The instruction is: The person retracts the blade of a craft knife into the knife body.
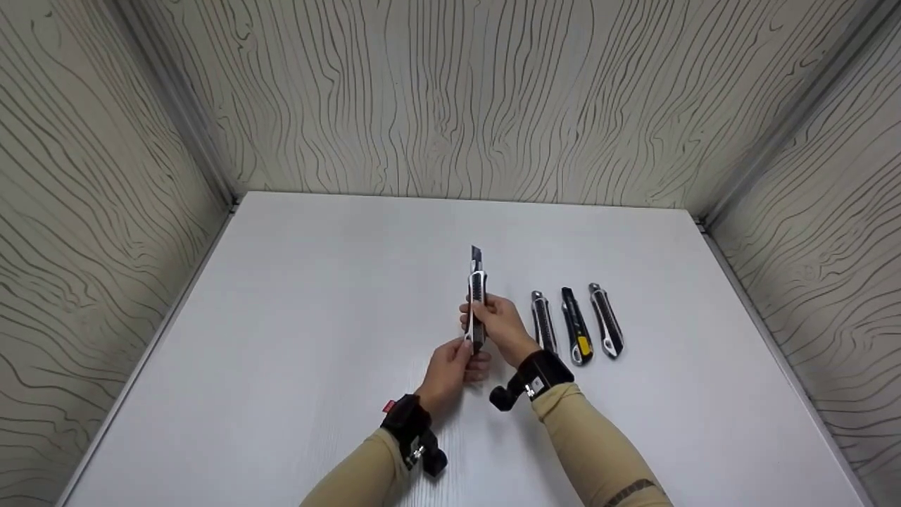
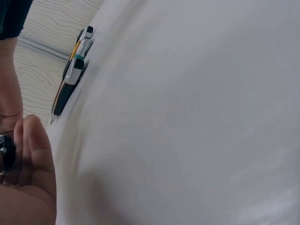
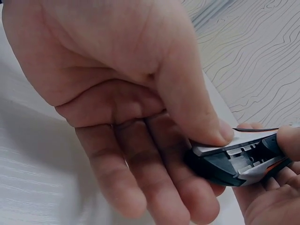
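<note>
A utility knife with a silver and black handle stands lengthwise between both hands, its blade out and pointing away. My right hand grips the middle of the handle, thumb along the top. At the butt end, my left hand pinches the handle with its thumb, the other fingers loosely extended beneath. The right wrist view shows the dark butt end under the left thumb, with the right hand at the right edge. In the left wrist view only the left hand's fingers and the knife's dark end show.
Right of the hands lie a silver and black utility knife, a black one with a yellow slider and another silver one. They rest on a white table, enclosed by wood-grain patterned walls at the back and sides.
</note>
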Available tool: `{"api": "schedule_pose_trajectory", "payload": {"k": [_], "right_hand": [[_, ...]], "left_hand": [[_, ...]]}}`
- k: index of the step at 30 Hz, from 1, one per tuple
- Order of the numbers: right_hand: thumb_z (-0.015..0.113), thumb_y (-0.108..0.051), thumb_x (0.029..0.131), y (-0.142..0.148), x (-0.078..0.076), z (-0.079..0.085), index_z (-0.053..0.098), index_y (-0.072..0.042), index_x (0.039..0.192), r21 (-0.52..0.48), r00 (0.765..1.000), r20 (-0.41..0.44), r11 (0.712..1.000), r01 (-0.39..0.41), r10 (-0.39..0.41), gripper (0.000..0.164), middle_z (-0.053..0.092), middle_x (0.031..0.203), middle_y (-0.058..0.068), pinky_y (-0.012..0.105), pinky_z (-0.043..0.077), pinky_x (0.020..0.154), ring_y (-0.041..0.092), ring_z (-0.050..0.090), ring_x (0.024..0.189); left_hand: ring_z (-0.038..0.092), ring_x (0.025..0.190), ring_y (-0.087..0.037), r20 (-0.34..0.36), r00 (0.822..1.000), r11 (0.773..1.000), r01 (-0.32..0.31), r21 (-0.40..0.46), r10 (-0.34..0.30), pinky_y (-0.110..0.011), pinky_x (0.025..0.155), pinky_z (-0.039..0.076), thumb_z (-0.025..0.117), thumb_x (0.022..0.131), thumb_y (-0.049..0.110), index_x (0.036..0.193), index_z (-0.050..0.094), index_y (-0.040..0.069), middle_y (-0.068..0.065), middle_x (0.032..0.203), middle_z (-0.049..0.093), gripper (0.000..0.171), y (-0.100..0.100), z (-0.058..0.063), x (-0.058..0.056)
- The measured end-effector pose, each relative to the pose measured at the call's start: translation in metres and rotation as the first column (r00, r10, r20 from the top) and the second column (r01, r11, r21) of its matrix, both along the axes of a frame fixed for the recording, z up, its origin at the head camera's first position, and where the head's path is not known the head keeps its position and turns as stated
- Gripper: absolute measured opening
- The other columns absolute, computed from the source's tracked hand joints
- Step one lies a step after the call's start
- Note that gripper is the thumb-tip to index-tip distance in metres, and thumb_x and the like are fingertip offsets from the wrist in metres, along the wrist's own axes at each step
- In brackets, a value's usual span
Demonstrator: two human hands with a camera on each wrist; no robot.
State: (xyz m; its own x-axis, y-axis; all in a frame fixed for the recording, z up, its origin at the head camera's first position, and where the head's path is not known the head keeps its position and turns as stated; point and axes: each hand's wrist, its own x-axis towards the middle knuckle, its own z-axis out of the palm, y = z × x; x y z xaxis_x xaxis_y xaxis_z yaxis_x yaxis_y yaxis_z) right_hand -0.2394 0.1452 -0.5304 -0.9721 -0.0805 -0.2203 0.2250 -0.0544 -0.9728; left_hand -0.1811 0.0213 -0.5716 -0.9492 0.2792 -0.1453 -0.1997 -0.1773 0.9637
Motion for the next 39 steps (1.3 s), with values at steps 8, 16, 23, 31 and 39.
{"api": "schedule_pose_trajectory", "payload": {"k": [8,16,23,31,39], "right_hand": [[0.048,-0.005,0.101,-0.0003,0.0011,0.0004,0.053,0.008,0.126,0.001,1.0,-0.015,1.0,0.0,0.0,0.029,0.069,0.105,0.015,0.027,0.058,0.08,0.013,0.068,0.082],[0.047,-0.004,0.101,-0.0003,0.0021,0.0012,0.051,0.009,0.127,-0.011,1.0,-0.027,1.0,-0.014,0.014,0.03,0.068,0.107,0.016,0.026,0.057,0.082,0.013,0.068,0.083],[0.048,-0.002,0.1,0.0011,0.0023,0.0012,0.047,0.012,0.13,-0.015,0.998,-0.037,0.999,-0.046,0.045,0.033,0.062,0.12,0.028,0.025,0.057,0.082,0.012,0.068,0.085],[0.048,-0.002,0.1,0.0038,0.0019,0.0022,0.043,0.016,0.132,-0.014,0.995,-0.058,0.996,-0.086,0.085,0.037,0.062,0.122,0.028,0.024,0.056,0.084,0.011,0.068,0.088],[0.048,-0.003,0.1,0.0048,0.0013,0.0016,0.041,0.013,0.137,0.009,0.993,-0.051,0.994,-0.105,0.106,0.041,0.06,0.127,0.028,0.025,0.055,0.088,0.011,0.067,0.093]], "left_hand": [[0.068,0.074,-0.011,-0.003,1.0,1.0,-0.009,0.001,0.009,-0.031,0.073,0.061,0.038,0.106,0.015,0.117,0.053,-0.015,-0.016,0.096,0.072,0.035,-0.0002,-0.0007,-0.0005],[0.069,0.075,-0.012,-0.015,1.0,1.0,-0.006,0.0,0.006,-0.034,0.074,0.062,0.038,0.106,0.014,0.119,0.052,-0.015,-0.018,0.097,0.072,0.036,-0.0008,-0.0011,0.0002],[0.069,0.076,-0.014,-0.02,1.0,1.0,-0.013,-0.006,0.013,-0.037,0.076,0.062,0.037,0.106,0.015,0.119,0.052,-0.016,-0.023,0.098,0.071,0.036,-0.0004,0.0016,0.0007],[0.07,0.078,-0.015,-0.014,1.0,1.0,-0.024,-0.004,0.024,-0.038,0.077,0.061,0.038,0.106,0.015,0.119,0.053,-0.015,-0.02,0.097,0.071,0.035,-0.0001,0.0013,-0.0004],[0.068,0.074,-0.012,-0.011,0.999,0.999,-0.038,0.019,0.038,-0.032,0.074,0.061,0.037,0.106,0.012,0.119,0.052,-0.015,-0.017,0.094,0.071,0.034,0.0014,0.0026,-0.0008]]}}
